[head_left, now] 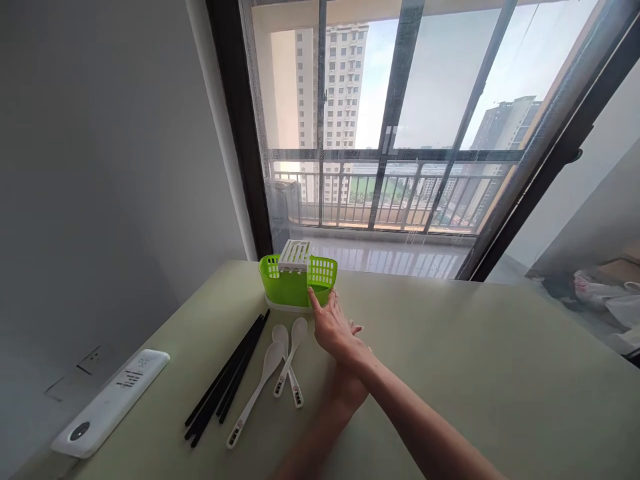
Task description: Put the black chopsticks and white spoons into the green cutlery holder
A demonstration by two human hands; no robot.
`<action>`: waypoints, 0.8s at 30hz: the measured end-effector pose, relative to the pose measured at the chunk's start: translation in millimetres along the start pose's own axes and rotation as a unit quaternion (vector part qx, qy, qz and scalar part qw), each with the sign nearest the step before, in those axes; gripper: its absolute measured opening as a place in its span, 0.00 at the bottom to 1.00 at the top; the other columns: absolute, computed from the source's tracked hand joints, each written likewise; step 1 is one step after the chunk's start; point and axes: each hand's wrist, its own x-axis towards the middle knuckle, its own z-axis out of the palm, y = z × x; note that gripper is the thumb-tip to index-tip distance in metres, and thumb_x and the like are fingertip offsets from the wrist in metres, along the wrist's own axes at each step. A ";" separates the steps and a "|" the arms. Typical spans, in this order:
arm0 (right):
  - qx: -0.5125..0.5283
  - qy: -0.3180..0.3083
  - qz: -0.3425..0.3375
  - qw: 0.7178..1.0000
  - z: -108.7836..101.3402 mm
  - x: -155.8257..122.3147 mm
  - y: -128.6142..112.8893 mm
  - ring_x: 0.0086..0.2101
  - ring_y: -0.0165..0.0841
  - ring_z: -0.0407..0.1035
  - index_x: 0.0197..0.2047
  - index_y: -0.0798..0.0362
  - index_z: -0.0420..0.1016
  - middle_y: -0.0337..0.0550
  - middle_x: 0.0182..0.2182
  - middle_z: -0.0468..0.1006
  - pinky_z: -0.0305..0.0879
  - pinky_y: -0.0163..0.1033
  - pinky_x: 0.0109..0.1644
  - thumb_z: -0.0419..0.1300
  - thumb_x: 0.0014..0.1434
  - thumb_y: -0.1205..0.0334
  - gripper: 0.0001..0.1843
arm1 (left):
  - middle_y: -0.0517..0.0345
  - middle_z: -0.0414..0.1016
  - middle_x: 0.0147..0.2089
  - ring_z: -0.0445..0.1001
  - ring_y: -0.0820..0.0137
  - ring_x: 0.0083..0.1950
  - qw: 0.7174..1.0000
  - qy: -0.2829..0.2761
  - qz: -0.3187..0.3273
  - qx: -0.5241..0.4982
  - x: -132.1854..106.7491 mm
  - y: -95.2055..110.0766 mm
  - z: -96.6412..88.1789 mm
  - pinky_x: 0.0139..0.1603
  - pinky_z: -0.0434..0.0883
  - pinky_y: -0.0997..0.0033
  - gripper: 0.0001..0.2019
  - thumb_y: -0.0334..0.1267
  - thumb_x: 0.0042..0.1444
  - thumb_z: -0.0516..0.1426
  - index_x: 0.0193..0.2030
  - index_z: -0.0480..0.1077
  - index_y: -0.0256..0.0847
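Right hand, digits spread, at lime-green perforated plastic oval basket near far edge of smooth pale-green worktop; left hand beneath; cannot tell either grip's hold

A plain grey wall is rising on the left, bearing a flat rectangular socket plate. Dark-framed glass panes are admitting daylight. Outside, a grey metal railing is edging a shiny pale balcony floor, a pale high-rise tower standing beyond. A smooth, pale green table is stretching before the panes.
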 end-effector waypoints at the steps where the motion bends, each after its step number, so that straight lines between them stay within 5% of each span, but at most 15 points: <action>1: 0.011 0.003 -0.004 1.000 2.0 1.1 -2.4 0.74 0.58 0.33 0.78 0.41 0.46 0.59 0.77 0.33 0.46 0.64 0.70 0.57 0.52 0.87 0.57 | 0.49 0.72 0.63 0.63 0.52 0.73 1.000 -0.007 0.000 0.007 -0.8 1.0 -0.2 0.74 0.58 0.44 0.23 0.35 0.59 0.56 0.62 0.66 0.48; 4: 0.060 0.014 -0.026 0.998 3.4 1.8 -1.9 0.73 0.58 0.38 0.77 0.46 0.50 0.62 0.77 0.38 0.47 0.62 0.71 0.57 0.47 0.87 0.57 | 0.46 0.71 0.63 0.63 0.51 0.72 1.000 -0.008 0.003 -0.002 -0.9 7.0 -3.3 0.74 0.56 0.41 0.22 0.34 0.58 0.56 0.60 0.66 0.46; 9: 0.188 0.096 -0.078 0.974 -11.4 -15.4 35.9 0.67 0.46 0.60 0.74 0.49 0.58 0.57 0.70 0.62 0.58 0.54 0.68 0.54 0.53 0.78 0.45 | 0.44 0.78 0.54 0.75 0.50 0.59 0.999 -0.027 -0.034 -0.020 6.4 23.6 -10.4 0.60 0.73 0.48 0.15 0.37 0.59 0.58 0.53 0.70 0.45; 14: 0.339 0.200 -0.067 0.917 -13.9 -48.9 90.0 0.48 0.39 0.75 0.50 0.51 0.75 0.49 0.50 0.79 0.73 0.44 0.49 0.51 0.57 0.63 0.19 | 0.46 0.79 0.52 0.79 0.60 0.53 0.997 -0.026 -0.058 -0.039 6.8 42.2 -9.7 0.55 0.75 0.57 0.10 0.41 0.66 0.52 0.51 0.67 0.43; 18: 0.428 0.195 -0.054 0.881 3.7 -65.6 108.2 0.25 0.32 0.65 0.29 0.49 0.68 0.36 0.24 0.72 0.65 0.36 0.28 0.54 0.58 0.54 0.10 | 0.50 0.80 0.49 0.79 0.63 0.51 0.994 -0.032 -0.083 -0.063 0.8 49.9 -6.9 0.54 0.75 0.61 0.15 0.47 0.71 0.44 0.51 0.67 0.45; 24: 0.475 0.162 -0.080 0.861 23.7 -64.9 106.3 0.30 0.33 0.63 0.20 0.50 0.67 0.38 0.25 0.71 0.65 0.36 0.36 0.60 0.54 0.52 0.16 | 0.53 0.81 0.48 0.78 0.62 0.52 0.991 -0.071 -0.072 -0.082 2.8 50.8 -8.5 0.59 0.73 0.61 0.22 0.51 0.71 0.41 0.46 0.74 0.47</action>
